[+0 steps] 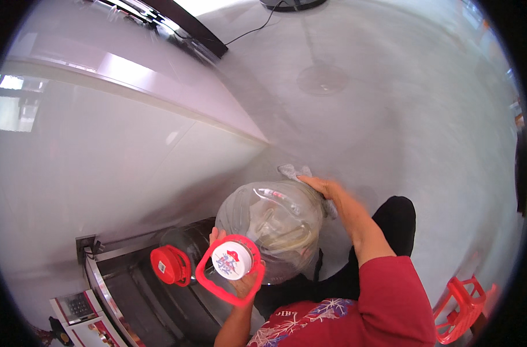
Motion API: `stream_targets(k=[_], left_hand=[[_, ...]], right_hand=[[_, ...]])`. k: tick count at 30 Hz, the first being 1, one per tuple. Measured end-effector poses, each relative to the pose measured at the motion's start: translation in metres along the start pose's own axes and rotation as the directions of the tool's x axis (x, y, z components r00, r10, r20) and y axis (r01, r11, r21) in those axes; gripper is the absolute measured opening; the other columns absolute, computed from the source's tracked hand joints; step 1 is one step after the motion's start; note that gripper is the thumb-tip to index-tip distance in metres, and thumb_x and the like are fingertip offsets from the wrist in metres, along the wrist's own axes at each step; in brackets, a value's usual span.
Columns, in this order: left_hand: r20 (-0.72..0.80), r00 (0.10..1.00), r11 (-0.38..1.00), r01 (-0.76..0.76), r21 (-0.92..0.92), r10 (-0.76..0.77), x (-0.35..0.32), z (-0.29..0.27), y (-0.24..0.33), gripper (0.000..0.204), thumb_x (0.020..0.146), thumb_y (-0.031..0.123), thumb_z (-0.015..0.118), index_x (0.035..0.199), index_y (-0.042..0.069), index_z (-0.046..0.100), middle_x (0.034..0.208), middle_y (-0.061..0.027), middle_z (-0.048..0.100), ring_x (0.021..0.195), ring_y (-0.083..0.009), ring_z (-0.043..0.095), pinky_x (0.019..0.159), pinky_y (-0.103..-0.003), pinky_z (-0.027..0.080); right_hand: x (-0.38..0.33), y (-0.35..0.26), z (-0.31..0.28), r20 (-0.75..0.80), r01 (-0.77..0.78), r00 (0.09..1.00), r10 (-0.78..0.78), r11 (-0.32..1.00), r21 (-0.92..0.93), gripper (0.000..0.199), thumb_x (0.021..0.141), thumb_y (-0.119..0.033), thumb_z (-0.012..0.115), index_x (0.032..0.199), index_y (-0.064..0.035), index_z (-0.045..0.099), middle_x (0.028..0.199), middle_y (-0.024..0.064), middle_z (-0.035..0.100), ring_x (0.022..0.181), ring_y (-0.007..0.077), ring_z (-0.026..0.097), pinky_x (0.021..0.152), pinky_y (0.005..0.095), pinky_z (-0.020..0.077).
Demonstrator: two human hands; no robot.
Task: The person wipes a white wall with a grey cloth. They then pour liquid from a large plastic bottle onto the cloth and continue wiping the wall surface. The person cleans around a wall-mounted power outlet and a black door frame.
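A large clear water jug (269,217) stands tilted in front of me, its neck toward me. On the neck sit a white cap (227,261) with a printed picture and a red carrying handle (217,291). My left hand (244,284) is closed around the neck under the cap; the handle hides part of it. With my right hand (320,184) I press a grey cloth (289,170) against the jug's far right side. Part of the cloth shows below the wrist, and the jug covers some of it.
Left of the jug, a second clear jug (185,238) with a red cap (166,266) is by a dark, metal-edged appliance (153,306). A glossy white panel (130,144) rises at the left. A red plastic stool (463,303) stands right; a black cable (254,33) crosses the far floor.
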State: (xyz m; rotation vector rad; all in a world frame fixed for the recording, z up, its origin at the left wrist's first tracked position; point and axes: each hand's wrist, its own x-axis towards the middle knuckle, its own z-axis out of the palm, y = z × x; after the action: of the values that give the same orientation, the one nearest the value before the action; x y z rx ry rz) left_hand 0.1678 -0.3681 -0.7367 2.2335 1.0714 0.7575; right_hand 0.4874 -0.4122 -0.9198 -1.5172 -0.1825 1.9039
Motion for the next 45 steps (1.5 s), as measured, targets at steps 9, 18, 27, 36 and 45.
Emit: stream_targets(k=[9, 18, 27, 36, 45], left_hand=[[-0.045, 0.985, 0.891, 0.133, -0.435, -0.169, 0.005, 0.026, -0.006, 0.065, 0.077, 0.007, 0.071, 0.133, 0.007, 0.038, 0.126, -0.009, 0.049, 0.101, -0.0211, 0.055, 0.082, -0.035, 0.049], [0.05, 0.969, 0.926, -0.244, 0.287, 0.24, 0.033, 0.013, 0.04, 0.072, 0.071, 0.01, 0.072, 0.135, -0.002, 0.041, 0.145, -0.0175, 0.036, 0.129, -0.0308, 0.04, 0.108, -0.038, 0.03], [-0.017, 0.997, 0.987, -0.08, -0.141, 0.079, 0.027, 0.017, 0.044, 0.069, 0.078, 0.011, 0.069, 0.137, -0.004, 0.035, 0.138, -0.0106, 0.042, 0.118, -0.0214, 0.046, 0.099, -0.032, 0.036], [-0.042, 0.999, 0.98, -0.029, -0.194, 0.022, 0.021, 0.016, 0.037, 0.055, 0.076, 0.014, 0.069, 0.125, -0.002, 0.05, 0.138, -0.0137, 0.045, 0.119, -0.026, 0.047, 0.099, -0.037, 0.036], [-0.011, 0.998, 0.99, -0.07, -0.123, 0.069, 0.033, 0.013, 0.055, 0.077, 0.074, 0.021, 0.074, 0.137, -0.003, 0.036, 0.141, -0.0145, 0.04, 0.124, -0.0261, 0.043, 0.102, -0.038, 0.035]], right_hand=[[-0.067, 0.04, 0.052, -0.211, 0.169, 0.976, -0.047, 0.775, 0.61, 0.078, 0.084, -0.054, 0.055, 0.138, 0.0008, 0.039, 0.137, 0.0188, 0.045, 0.12, 0.0308, 0.048, 0.099, 0.0426, 0.0396], [-0.172, 0.043, 0.141, -0.599, 0.759, 0.581, -0.551, 0.632, 0.155, 0.062, 0.087, -0.035, 0.058, 0.134, 0.0023, 0.042, 0.136, 0.0189, 0.044, 0.122, 0.0295, 0.045, 0.105, 0.0414, 0.0328], [-0.156, 0.043, 0.125, -0.473, 0.642, 0.683, -0.557, 0.766, 0.025, 0.056, 0.092, -0.04, 0.048, 0.126, 0.0044, 0.051, 0.133, 0.0176, 0.05, 0.119, 0.0322, 0.049, 0.108, 0.0401, 0.0282], [-0.043, 0.075, 0.085, -0.385, 0.36, 0.921, -0.06, 0.51, 0.781, 0.068, 0.09, -0.06, 0.037, 0.133, -0.0089, 0.049, 0.127, 0.0106, 0.054, 0.115, 0.0262, 0.051, 0.096, 0.0428, 0.0432], [-0.076, 0.093, 0.134, -0.126, 0.101, 0.971, 0.201, 0.129, 0.986, 0.069, 0.088, -0.063, 0.036, 0.133, -0.0122, 0.047, 0.134, 0.0096, 0.051, 0.119, 0.0294, 0.05, 0.099, 0.0533, 0.0395]])
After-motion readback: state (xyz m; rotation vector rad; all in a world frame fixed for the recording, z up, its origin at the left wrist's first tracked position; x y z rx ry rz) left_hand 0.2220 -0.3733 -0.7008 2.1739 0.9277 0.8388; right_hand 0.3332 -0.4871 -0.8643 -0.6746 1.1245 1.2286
